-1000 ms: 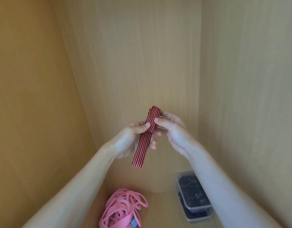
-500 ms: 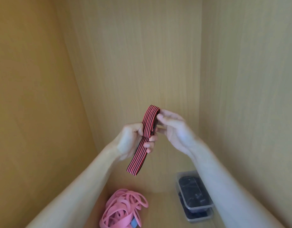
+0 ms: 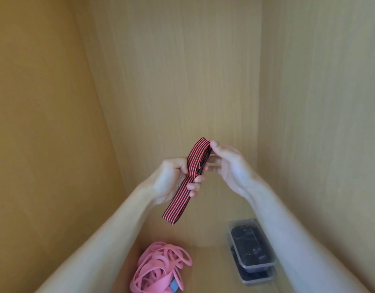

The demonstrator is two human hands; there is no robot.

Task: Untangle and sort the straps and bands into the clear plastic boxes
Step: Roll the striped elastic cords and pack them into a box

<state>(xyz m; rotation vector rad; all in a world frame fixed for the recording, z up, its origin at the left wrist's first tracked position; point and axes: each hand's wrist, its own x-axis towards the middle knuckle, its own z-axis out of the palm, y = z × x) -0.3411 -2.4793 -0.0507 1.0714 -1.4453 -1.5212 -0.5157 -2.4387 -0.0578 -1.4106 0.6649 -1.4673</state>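
Red-and-black striped flat elastic strap [image 3: 178,199], head view: held in mid-air in front of the light wooden back panel [image 3: 182,81] of a cupboard-like compartment, well above the wooden shelf floor [image 3: 209,271]. Strap is doubled over; the fold forms a narrow loop at the top, w/ a small dark fitting showing btwn the two layers (too small to identify). Left hand [image 3: 171,180] grips the strap at about mid-length, fingers curled round it from behind & thumb tucked against its near face. Right hand [image 3: 228,166] pinches the right side of the upper loop, thumb tip on top by the fold, fingers beneath. Hands are close together, each clamped on the same strap. Strap's lower end hangs free below the left hand, slanting down & to the left, touching nothing. Both forearms are bare & enter from the lower corners.

On the shelf floor: tangle of pink flat rubber bands [image 3: 159,269] at lower centre-left, w/ a small grey-blue piece [image 3: 173,285] partly buried at its near edge. To the right, well apart from the tangle, two clear rectangular plastic boxes [image 3: 256,267] are stacked one on the other, both w/ dark contents, not identifiable; the right forearm crosses in front of their right side
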